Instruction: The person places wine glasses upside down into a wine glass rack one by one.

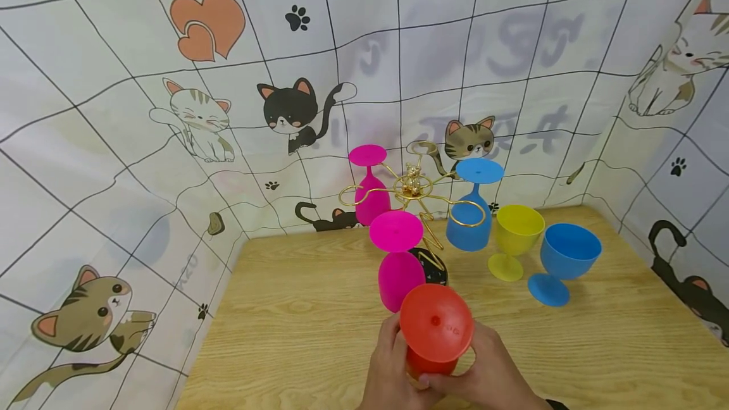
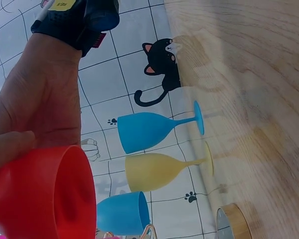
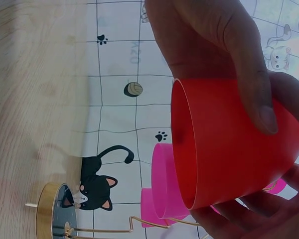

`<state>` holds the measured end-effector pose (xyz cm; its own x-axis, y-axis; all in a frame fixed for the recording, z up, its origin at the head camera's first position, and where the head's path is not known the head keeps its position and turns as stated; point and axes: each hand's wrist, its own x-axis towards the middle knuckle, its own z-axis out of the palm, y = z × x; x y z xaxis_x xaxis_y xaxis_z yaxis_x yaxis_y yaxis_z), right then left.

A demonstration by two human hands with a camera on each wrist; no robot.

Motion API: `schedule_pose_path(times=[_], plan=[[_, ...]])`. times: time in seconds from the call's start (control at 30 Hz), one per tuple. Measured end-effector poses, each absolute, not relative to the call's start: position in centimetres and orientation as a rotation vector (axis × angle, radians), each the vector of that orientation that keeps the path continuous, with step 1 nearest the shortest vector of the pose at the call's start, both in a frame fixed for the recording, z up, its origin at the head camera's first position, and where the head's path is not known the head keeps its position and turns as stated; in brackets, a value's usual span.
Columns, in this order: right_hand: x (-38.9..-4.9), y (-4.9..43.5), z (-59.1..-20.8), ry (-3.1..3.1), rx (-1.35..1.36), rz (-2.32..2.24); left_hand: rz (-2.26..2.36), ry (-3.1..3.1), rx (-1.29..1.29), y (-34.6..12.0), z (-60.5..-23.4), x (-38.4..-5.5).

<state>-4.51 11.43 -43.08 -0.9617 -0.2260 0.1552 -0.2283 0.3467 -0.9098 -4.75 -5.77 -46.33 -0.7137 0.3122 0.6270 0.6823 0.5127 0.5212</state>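
A red plastic goblet point(image 1: 436, 331) is held upside down, its round foot up and its bowl mouth toward the table. My left hand point(image 1: 387, 366) grips it from the left, and my right hand point(image 1: 492, 369) holds it from the right with the thumb across the bowl. In the right wrist view the red bowl point(image 3: 229, 144) shows its hollow mouth. Just beyond the hands, a gold wire rack point(image 1: 412, 187) with ring arms carries two upside-down pink goblets, the nearer pink goblet point(image 1: 397, 231) and the farther pink goblet point(image 1: 367, 155), and an upside-down blue goblet point(image 1: 478, 171).
Right of the rack, a yellow goblet point(image 1: 519, 229) and another blue goblet point(image 1: 570, 252) stand upright on the wooden table point(image 1: 285, 309). The rack's dark round base point(image 1: 431, 266) sits behind the red goblet. A cat-patterned cloth point(image 1: 364, 93) hangs behind the table.
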Motion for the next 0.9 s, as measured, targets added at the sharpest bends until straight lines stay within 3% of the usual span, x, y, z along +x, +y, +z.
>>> schedule_pose_path(times=[0.4,0.63,0.9], plan=[[-4.3,10.9,-42.8,-2.637,0.385,1.706,-1.01,-2.199,-0.817,-6.1,-46.7,-5.1],[-4.0,10.9,-42.3,-2.705,0.358,1.71,-1.272,-2.265,-0.775,-6.5,-45.9,-4.7],[-4.1,12.1,-43.1,-2.612,0.557,1.35,-1.395,-2.077,-0.871,-7.8,-44.7,-5.3]])
